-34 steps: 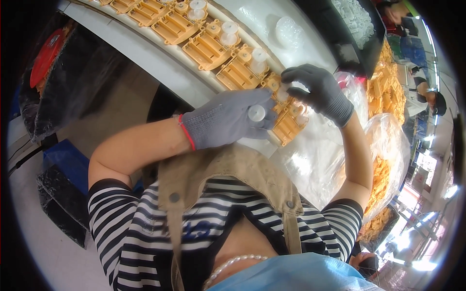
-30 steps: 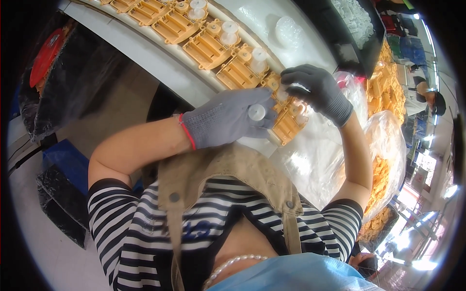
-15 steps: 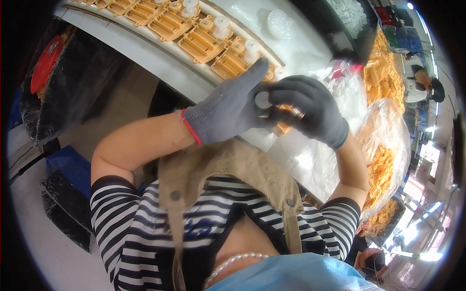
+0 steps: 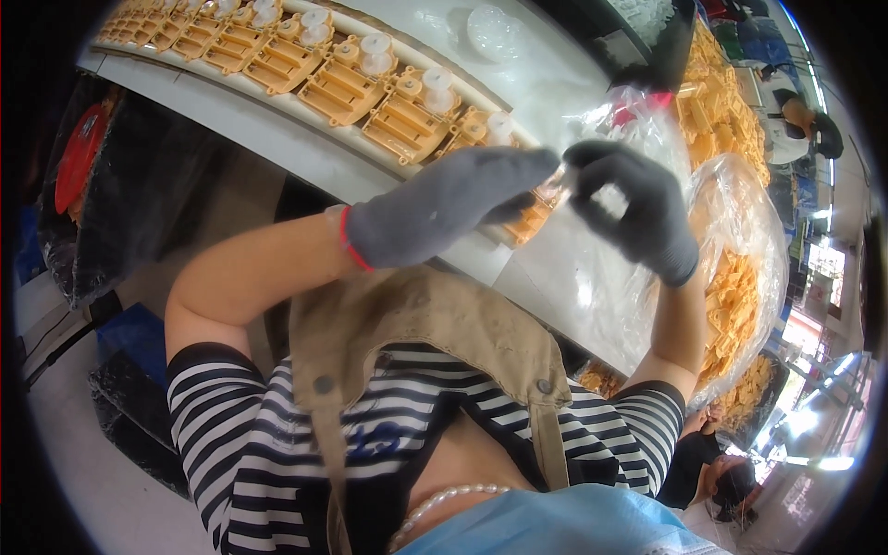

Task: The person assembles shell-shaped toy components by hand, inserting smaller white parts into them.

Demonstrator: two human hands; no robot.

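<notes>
My left hand, in a grey knit glove with a red cuff, is stretched out over the near end of a row of orange plastic housings. Its upper finger points right; the lower ones are blurred and partly hidden. My right hand, in a dark grey glove, is curled into a ring close to the left fingertips. A small whitish patch shows inside that ring, too unclear to name. Just below the hands' meeting point, the last housing in the row is partly covered. Translucent white gears sit on the housings.
Pale round pieces in clear wrap lie on the white table. A black bin of white parts stands at the far right. Clear bags full of orange parts stand right of my arm. Other people are in the background at right.
My hands have drawn a little apart. The right hand has moved right, taking the round whitish disc out of sight, and the left has turned flatter. The view has shifted slightly.
</notes>
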